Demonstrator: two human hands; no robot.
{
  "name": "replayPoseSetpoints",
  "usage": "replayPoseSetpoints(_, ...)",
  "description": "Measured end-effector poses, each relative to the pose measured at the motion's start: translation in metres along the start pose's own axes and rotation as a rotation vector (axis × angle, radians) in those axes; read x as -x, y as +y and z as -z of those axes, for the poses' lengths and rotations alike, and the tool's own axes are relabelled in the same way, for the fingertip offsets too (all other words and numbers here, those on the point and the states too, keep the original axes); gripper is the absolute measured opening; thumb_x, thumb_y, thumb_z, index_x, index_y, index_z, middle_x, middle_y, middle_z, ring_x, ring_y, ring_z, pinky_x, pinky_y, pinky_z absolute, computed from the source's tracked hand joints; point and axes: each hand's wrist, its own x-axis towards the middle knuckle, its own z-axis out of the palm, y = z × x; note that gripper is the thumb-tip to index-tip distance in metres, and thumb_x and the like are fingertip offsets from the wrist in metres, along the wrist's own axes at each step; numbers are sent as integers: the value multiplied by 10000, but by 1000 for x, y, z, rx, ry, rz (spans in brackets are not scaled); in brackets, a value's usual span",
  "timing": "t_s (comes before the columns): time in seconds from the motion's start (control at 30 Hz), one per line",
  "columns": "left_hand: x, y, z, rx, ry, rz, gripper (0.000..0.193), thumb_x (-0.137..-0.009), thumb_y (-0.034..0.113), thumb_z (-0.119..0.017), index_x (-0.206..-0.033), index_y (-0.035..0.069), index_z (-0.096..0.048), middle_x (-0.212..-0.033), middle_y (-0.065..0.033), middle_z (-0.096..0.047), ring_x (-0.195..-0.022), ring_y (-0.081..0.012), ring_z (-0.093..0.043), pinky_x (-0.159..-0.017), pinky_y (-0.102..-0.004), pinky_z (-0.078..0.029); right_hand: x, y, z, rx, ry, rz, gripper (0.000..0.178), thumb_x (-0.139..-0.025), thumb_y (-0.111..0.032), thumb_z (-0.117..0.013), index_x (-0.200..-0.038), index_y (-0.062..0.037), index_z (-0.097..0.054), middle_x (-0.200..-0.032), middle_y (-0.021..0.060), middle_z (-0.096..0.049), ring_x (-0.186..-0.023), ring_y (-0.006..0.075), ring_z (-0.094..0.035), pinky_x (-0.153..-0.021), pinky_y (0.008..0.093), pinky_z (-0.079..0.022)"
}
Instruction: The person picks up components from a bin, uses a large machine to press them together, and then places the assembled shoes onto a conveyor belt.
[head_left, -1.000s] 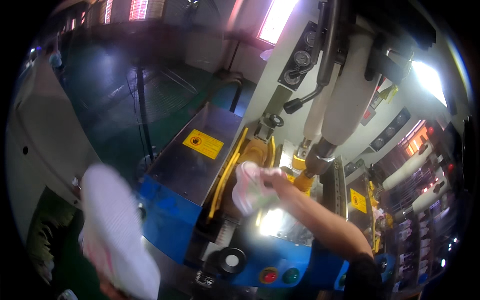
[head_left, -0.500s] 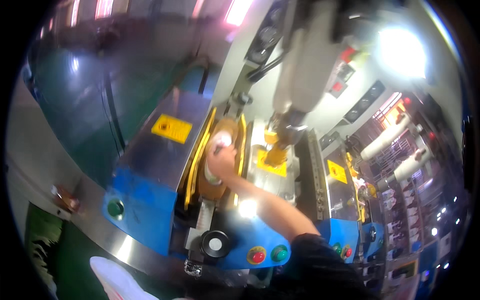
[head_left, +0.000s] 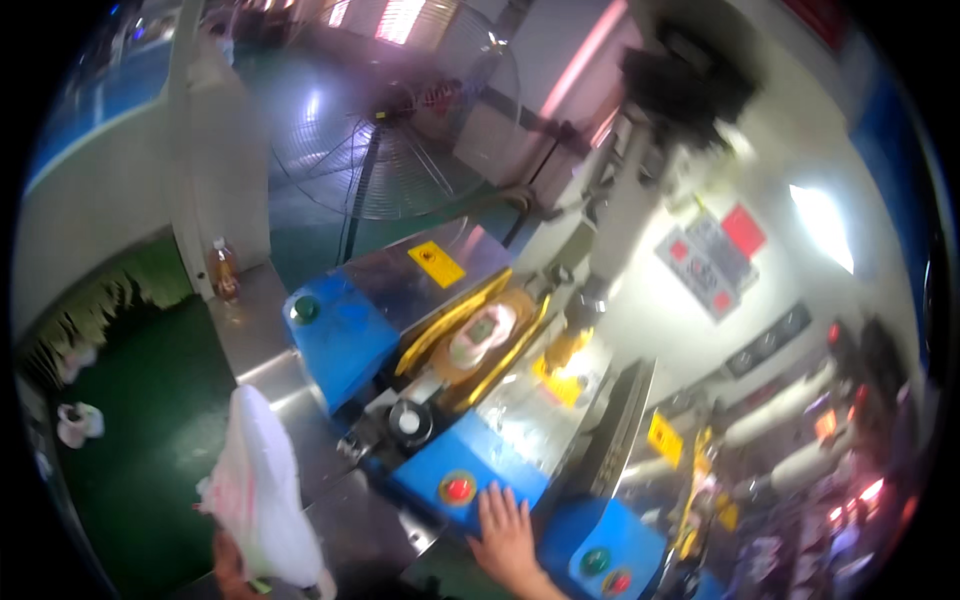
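Observation:
At the lower left my left hand [head_left: 228, 562] grips a white shoe [head_left: 262, 480] with pink marks, held upright; most of its fingers are hidden behind the shoe. My right hand [head_left: 505, 535] is open, its fingers stretched out over the front of a blue machine panel [head_left: 455, 445]. Just left of those fingers is a red button [head_left: 458, 489] with a yellow ring. Behind the panel, a pinkish-white shoe [head_left: 482, 337] lies in a brown bed between two yellow-edged side pads [head_left: 455, 322]. No hand touches that shoe.
A black knob [head_left: 409, 423] stands in front of the shoe bed. A metal arm with a shiny shaft [head_left: 592, 300] hangs nearby. To the right stands another blue machine [head_left: 607, 545]. A bottle [head_left: 224, 270] and a large fan [head_left: 375, 150] are at the back left.
My right hand has left the shoe in the machine and moved to the panel's front. The view has swung left, and the white shoe and my left hand show more fully.

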Motion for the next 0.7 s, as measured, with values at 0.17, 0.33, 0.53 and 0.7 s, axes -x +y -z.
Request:
replayPoseSetpoints(0.17, 36, 16, -48, -166, -54, -135, 576, -898, 329, -534, -1340, -6, -379, -1234, -133, -536, -1107, -257, -552, -961, -385, -437, 23, -43, 19, -737, 274, 7, 831, -784, -353, -704, -1383, 52, -292, -1430, 263, -309, -1340, 373, -301, -1083, 428, -281)
replayPoseSetpoints(0.33, 162, -20, -98, -749, -147, 93, 565, -785, 62, -641, -1294, 27, -398, -1175, -123, -512, -1085, -247, -507, -917, -369, -449, 85, -85, -14, -1559, -279, 285, 858, -808, -473, -649, -1407, 10, -269, -1403, 199, -373, -1329, 288, -329, -1065, 430, -309)
replayPoseSetpoints(0.53, 168, 13, -122, -686, -609, -190, 787, -814, 299, -662, -1413, 16, -237, -1383, -169, -369, -1348, -270, -261, -1114, -398, -179, 153, -106, 30, -2214, -977, -632, 543, -877, -347, -548, -1283, -7, -426, -1215, 153, -538, -1055, 271, -564, -943, 407, -442)
replayPoseSetpoints(0.7, 166, 27, -47, -435, -282, 67, 199, -920, 115, -551, -1088, 11, -523, -1000, -81, -609, -974, -169, -576, -879, -313, -454, 177, -169, -24, -2119, -1155, -713, 571, -938, -433, -459, -1317, -9, -409, -1220, 149, -558, -1061, 265, -582, -931, 430, -469)
